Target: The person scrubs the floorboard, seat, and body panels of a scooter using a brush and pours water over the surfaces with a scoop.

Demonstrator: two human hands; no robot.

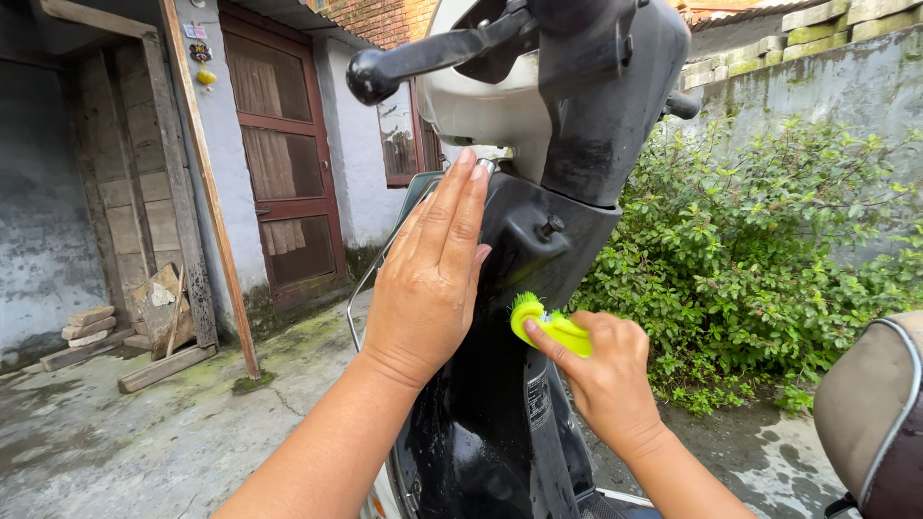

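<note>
Scooter (538, 240), black front panel: large, heavy, rigid; stands upright on the wet concrete yard floor (144, 432), beside a green bush (760, 250). Panel surface glossy and wet, so likely slippery under a flat palm. Handlebar grip (404, 62) overhead, seat edge (875, 404) at lower right.

Left hand (428, 284): spread open, fingers straight, pressed flat against the upper left of the panel; grasps nothing. Best bracing there on the broad, stiff area, not on the thin edge trim.

Right hand (606, 370): clenched around the handle of a small yellow-green brush (548, 327), bristles touching the panel centre.

Brush: light, hard plastic body, soft flexible bristles; probably slick when wet. Take hold well back on the handle, thumb on top.
</note>
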